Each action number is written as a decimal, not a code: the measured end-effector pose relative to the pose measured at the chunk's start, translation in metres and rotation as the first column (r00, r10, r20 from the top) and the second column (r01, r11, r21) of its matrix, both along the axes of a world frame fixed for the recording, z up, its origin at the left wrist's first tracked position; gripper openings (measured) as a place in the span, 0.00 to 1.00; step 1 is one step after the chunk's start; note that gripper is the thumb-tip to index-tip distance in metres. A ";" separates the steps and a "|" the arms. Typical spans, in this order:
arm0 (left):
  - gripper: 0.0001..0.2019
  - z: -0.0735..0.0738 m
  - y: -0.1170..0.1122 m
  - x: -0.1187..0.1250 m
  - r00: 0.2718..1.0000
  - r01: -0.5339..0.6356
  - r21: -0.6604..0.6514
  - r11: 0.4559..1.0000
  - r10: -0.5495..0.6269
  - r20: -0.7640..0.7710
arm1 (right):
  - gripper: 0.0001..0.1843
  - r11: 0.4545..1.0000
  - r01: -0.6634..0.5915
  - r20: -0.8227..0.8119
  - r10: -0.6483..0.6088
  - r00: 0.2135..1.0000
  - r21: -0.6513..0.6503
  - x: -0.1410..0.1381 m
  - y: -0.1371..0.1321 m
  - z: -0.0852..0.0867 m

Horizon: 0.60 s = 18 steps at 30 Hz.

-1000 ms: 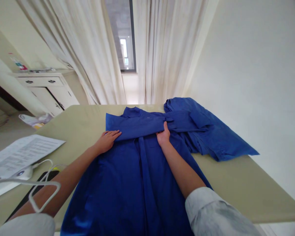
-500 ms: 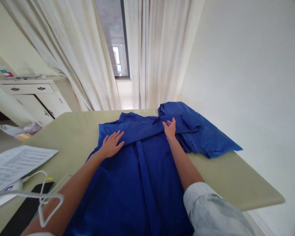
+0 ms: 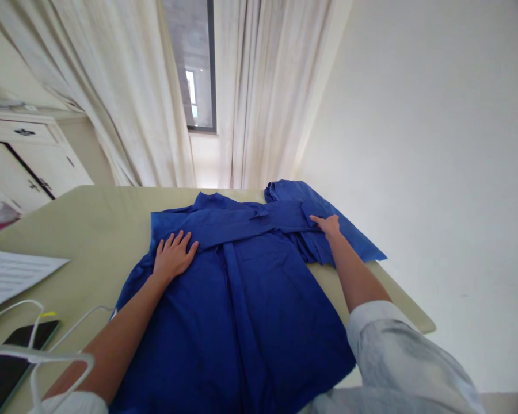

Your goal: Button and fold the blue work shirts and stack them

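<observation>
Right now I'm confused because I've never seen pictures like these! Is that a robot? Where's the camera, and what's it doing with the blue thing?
No robot here! These are a person's own bare hands. The camera is worn on their head, looking forward and down, so you see almost what they would see. A big blue garment is spread out on a pale green table. The left hand lies on it with its fingers spread. The right hand touches blue cloth farther over; I can't tell if it's gripping. Beside that hand is more bunched blue cloth. On the other side lie a printed paper and a dark, flat thing like a phone.
</observation>
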<state>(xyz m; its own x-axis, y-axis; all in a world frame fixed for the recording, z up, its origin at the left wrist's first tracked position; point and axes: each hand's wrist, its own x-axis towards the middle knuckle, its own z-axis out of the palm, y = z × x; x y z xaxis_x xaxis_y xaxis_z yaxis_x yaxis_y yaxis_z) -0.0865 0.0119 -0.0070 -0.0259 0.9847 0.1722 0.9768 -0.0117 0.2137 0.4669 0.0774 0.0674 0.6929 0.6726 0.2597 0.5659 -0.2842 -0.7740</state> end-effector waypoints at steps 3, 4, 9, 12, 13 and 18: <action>0.36 -0.002 0.000 -0.002 1.000 0.005 -0.006 1.000 -0.005 0.004 | 0.32 0.998 -0.027 -0.180 0.036 0.983 0.051 -0.019 0.006 0.007; 0.36 -0.003 0.000 -0.002 1.000 0.005 -0.009 1.000 -0.005 0.003 | 0.28 0.996 -0.036 -0.234 0.054 0.971 0.080 -0.022 0.008 0.012; 0.37 -0.002 0.002 0.001 1.000 -0.010 0.013 1.000 0.009 0.017 | 0.20 0.959 -0.034 -0.441 0.160 0.883 0.280 -0.026 0.030 0.076; 0.37 0.000 0.001 0.004 0.998 -0.010 0.060 0.998 0.006 0.069 | 0.19 0.874 -0.023 -0.528 0.314 0.789 0.486 -0.057 0.051 0.127; 0.37 0.001 0.000 0.003 0.995 -0.007 0.078 0.997 -0.001 0.095 | 0.19 0.801 -0.030 -0.552 0.440 0.709 0.598 -0.079 0.056 0.138; 0.37 0.003 0.000 -0.007 0.914 -0.004 0.140 0.990 -0.053 0.401 | 0.25 0.357 -0.584 -0.287 0.934 0.212 0.729 -0.243 0.036 0.117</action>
<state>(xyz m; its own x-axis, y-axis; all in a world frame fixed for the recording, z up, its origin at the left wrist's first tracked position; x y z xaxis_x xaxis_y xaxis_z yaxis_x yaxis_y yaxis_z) -0.0937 0.0121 -0.0044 -0.0975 0.9540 0.2836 0.8068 -0.0911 0.5837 0.2235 0.1134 0.1845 -0.0420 0.8904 0.4532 -0.3204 0.4177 -0.8502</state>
